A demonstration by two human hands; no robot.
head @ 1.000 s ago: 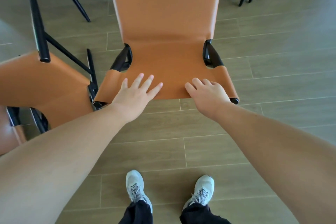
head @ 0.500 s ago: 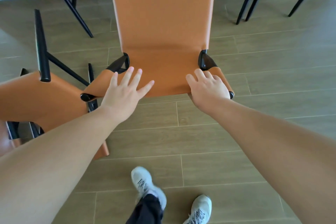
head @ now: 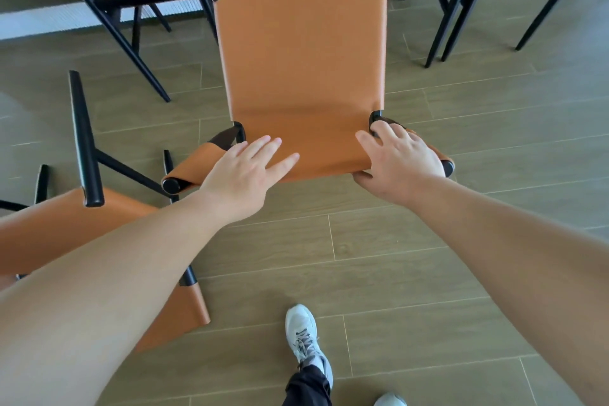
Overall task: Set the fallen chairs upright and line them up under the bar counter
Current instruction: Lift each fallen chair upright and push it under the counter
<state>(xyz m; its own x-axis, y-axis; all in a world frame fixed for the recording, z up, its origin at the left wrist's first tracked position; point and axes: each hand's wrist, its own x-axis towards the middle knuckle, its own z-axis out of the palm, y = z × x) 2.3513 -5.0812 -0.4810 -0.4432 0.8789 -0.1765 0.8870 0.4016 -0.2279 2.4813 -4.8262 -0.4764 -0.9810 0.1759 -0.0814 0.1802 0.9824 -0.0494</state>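
I had pushed the chair [head: 303,76] forward toward the others. My left hand [head: 244,175] lay flat on its backrest, my right hand [head: 398,161] gripped the edge, steering.

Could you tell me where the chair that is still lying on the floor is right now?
The fallen chair lies at the lower left of the head view, on the floor, partly behind the left forearm, beside the upright chair.

a wood-look plank floor [head: 428,273] lay underfoot; a grey laced sneaker [head: 304,338] and dark trouser leg [head: 308,386] showed below
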